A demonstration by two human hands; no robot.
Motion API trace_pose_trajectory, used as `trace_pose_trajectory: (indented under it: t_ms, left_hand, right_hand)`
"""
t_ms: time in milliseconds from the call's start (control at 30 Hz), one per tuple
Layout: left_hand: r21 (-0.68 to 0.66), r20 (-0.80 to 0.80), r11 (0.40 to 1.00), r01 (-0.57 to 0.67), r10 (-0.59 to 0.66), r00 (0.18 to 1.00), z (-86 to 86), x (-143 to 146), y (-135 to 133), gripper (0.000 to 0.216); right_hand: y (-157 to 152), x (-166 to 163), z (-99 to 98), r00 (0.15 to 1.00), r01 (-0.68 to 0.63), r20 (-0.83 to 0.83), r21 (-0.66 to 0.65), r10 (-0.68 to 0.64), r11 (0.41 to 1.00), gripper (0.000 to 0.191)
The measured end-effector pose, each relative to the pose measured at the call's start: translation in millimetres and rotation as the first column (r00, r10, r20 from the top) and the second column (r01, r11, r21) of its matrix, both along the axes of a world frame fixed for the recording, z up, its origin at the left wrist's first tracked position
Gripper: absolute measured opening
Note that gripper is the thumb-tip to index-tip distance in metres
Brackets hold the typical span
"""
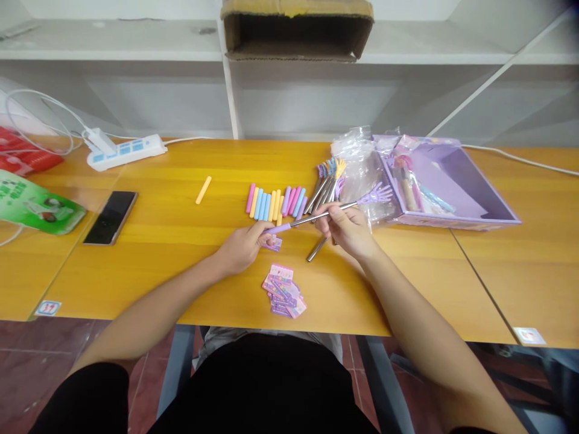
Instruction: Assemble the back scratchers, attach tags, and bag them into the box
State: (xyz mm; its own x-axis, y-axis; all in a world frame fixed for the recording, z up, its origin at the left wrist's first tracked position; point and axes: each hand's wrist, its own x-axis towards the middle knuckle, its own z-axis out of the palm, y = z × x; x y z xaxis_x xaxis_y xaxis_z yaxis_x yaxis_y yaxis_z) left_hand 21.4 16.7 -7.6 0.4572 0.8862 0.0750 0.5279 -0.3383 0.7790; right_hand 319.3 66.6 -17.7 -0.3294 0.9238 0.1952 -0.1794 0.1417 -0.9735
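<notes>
A back scratcher (312, 217) with a purple hand-shaped head, a metal rod and a purple grip spans both my hands above the table. My left hand (242, 247) is closed on its grip end, with a small printed card (274, 243) just below the fingers. My right hand (347, 228) pinches the rod near the head. Under that hand lies a metal rod (316, 249), partly hidden. Behind are a row of coloured grip sleeves (274, 204) and a bundle of back scratchers (324, 187). Nearer me lies a pile of printed cards (283, 291).
A purple box (470, 175) with wrapped items stands at the right, beside clear plastic bags (359, 163). Leftward lie a lone yellow sleeve (203, 190), a phone (111, 217), a power strip (127, 153) and a green package (38, 202). A cardboard box (296, 36) sits on the shelf.
</notes>
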Motion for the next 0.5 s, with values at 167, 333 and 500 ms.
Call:
trace_pose_trajectory:
  t_ms: [167,333,500]
  left_hand:
    - [0.024,0.033,1.000,0.008,-0.008,0.999,-1.9,-1.9,1.7,0.028]
    - [0.017,0.056,0.999,0.028,-0.029,0.998,-0.5,-1.7,1.8,0.026]
    - [-0.008,0.094,0.999,0.046,-0.045,0.995,0.7,1.6,-1.0,0.028]
  right_hand:
    - [-2.6,-6.9,1.6,1.000,-0.021,-0.003,-0.020,0.021,1.000,0.051]
    - [-5.4,-9.5,1.1,0.999,-0.051,0.000,-0.035,0.051,0.998,0.050]
    - [-9.4,-12.6,0.5,0.997,-0.072,-0.001,-0.039,0.072,0.997,0.050]
